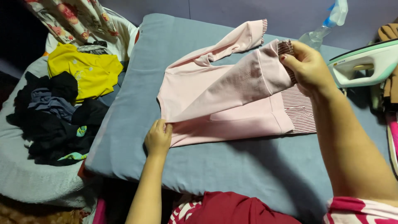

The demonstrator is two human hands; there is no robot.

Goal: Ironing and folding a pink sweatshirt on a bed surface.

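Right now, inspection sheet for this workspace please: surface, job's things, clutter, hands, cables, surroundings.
Surface: grey-blue padded mat, mostly bare in front of the garment.
Job's things: pink sweatshirt lying flat on the mat, striped hem and cuffs; one sleeve folded across the body.
Clutter: dark clothes pile and yellow garment left of the mat; floral fabric behind them.
Hands: left hand pinches the sweatshirt's near shoulder edge; right hand grips the sleeve cuff.
Cables: nothing seen.
Surroundings: white-green iron at right; clear spray bottle behind it.
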